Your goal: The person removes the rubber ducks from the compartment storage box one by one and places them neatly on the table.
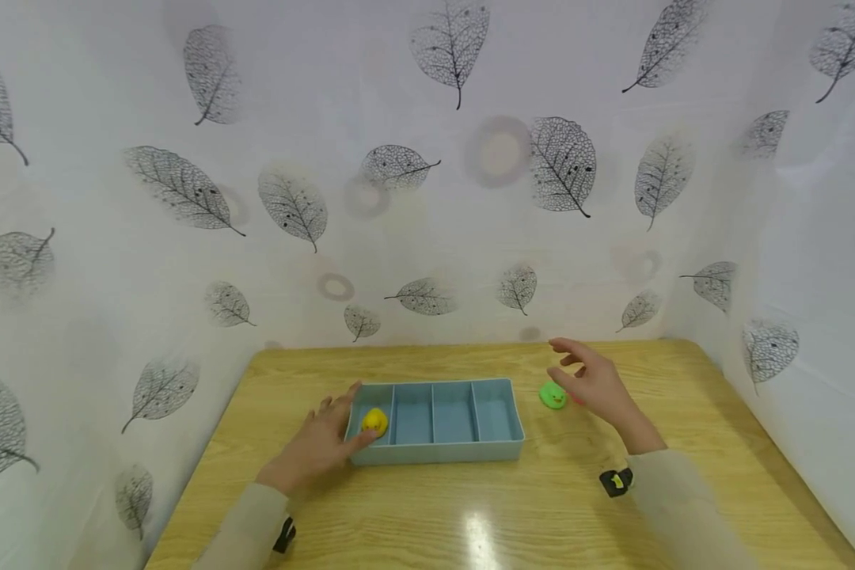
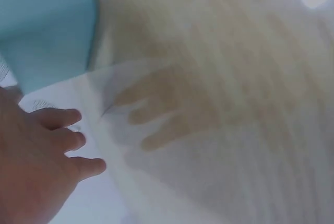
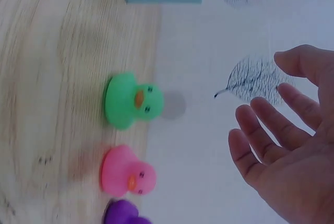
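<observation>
Table (image 1: pixel 541 514) under tray (image 1: pixel 435 454) — leafy sheet (image 1: pixel 427 237) behind.

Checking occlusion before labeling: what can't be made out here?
Purple toy: right wrist view, partly cut off by bottom edge.
Pink duck: head view, mostly hidden behind the right hand.
Blue tray: left wrist view, cut off by top and left edges.
Yellow duck: head view, fine facial detail too small.
</observation>
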Motion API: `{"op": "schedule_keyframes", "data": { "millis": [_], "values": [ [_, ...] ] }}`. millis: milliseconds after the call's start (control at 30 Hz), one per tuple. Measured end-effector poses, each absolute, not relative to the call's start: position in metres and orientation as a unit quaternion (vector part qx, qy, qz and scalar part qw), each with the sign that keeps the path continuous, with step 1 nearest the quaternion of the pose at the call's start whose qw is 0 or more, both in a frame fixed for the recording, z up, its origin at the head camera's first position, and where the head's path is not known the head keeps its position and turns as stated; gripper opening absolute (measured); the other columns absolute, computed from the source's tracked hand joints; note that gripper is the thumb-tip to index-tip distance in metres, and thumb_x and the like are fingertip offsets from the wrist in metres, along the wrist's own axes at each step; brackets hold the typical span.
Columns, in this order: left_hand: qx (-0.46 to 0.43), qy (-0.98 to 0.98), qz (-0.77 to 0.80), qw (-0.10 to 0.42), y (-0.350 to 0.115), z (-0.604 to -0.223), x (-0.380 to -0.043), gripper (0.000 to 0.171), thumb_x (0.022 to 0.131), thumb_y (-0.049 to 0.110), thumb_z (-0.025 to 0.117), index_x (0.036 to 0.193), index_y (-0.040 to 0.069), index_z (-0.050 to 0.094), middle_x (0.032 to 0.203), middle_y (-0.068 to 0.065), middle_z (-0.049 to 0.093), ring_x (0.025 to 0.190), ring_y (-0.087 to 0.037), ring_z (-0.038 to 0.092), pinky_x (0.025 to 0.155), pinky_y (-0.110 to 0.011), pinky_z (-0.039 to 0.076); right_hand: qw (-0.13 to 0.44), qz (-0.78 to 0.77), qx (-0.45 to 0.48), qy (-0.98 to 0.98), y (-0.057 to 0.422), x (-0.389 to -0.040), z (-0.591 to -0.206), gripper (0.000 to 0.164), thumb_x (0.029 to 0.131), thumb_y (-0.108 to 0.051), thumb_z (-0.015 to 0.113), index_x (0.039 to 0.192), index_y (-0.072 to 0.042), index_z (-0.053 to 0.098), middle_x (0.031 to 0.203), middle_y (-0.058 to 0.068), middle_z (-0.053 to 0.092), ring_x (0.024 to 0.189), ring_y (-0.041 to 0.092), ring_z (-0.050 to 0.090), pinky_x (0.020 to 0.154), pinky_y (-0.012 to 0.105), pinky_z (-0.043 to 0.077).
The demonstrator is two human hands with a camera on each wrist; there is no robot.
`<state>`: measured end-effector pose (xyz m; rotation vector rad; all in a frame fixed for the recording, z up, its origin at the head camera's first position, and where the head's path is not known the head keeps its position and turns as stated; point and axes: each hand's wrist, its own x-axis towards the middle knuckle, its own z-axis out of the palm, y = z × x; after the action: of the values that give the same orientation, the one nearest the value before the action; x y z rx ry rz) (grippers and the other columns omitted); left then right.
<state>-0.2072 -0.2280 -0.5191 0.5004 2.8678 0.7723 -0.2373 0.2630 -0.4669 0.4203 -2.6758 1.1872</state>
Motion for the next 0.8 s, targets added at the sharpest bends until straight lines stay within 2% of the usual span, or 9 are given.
{"op": "schedule_keyframes", "data": {
  "millis": [200, 367, 533, 667, 800],
  "values": [
    [0.170, 0.943, 0.270, 0.096, -0.237, -0.507, -0.209, 0.108, 0.092, 0.063, 0.073, 0.171, 0.020, 0.014, 0.171, -0.023, 0.030, 0.151, -0.065, 0.025, 0.115, -0.086, 0.017, 0.091, 0.409, 0.179, -0.890, 0.232, -0.238, -0.465, 0.049, 0.101, -0.017, 0.071, 0.148, -0.008, 0.059, 0.139, 0.018, 0.067, 0.114, 0.036, 0.066, 0.084, 0.030, 0.052],
    [0.148, 0.939, 0.283, 0.129, -0.238, -0.507, -0.209, 0.112, 0.089, 0.065, 0.074, 0.172, 0.029, 0.008, 0.170, -0.029, 0.028, 0.153, -0.064, 0.020, 0.119, -0.083, 0.015, 0.089, 0.419, 0.221, -0.876, 0.203, -0.238, -0.461, 0.048, 0.100, -0.015, 0.072, 0.146, -0.008, 0.061, 0.136, 0.017, 0.069, 0.109, 0.035, 0.067, 0.083, 0.036, 0.055],
    [0.150, 0.940, 0.282, 0.117, -0.238, -0.508, -0.211, 0.111, 0.089, 0.065, 0.075, 0.171, 0.030, 0.010, 0.172, -0.024, 0.027, 0.153, -0.065, 0.017, 0.118, -0.084, 0.011, 0.077, 0.429, 0.255, -0.863, 0.174, -0.238, -0.459, 0.047, 0.099, -0.010, 0.072, 0.144, -0.004, 0.061, 0.136, 0.017, 0.069, 0.108, 0.036, 0.068, 0.083, 0.036, 0.055],
    [0.157, 0.943, 0.276, 0.102, -0.238, -0.509, -0.211, 0.110, 0.088, 0.064, 0.077, 0.171, 0.026, 0.014, 0.172, -0.019, 0.030, 0.152, -0.067, 0.019, 0.117, -0.086, 0.013, 0.056, 0.430, 0.265, -0.861, 0.152, -0.237, -0.461, 0.047, 0.099, -0.011, 0.072, 0.144, -0.007, 0.062, 0.139, 0.013, 0.069, 0.108, 0.029, 0.068, 0.085, 0.032, 0.054],
    [0.159, 0.941, 0.281, 0.105, -0.239, -0.511, -0.211, 0.110, 0.089, 0.063, 0.077, 0.171, 0.025, 0.015, 0.172, -0.019, 0.030, 0.152, -0.068, 0.017, 0.116, -0.087, 0.012, 0.037, 0.430, 0.280, -0.857, 0.132, -0.235, -0.463, 0.046, 0.099, -0.013, 0.073, 0.144, -0.010, 0.063, 0.140, 0.011, 0.068, 0.107, 0.026, 0.068, 0.084, 0.041, 0.057]
  ]
}}
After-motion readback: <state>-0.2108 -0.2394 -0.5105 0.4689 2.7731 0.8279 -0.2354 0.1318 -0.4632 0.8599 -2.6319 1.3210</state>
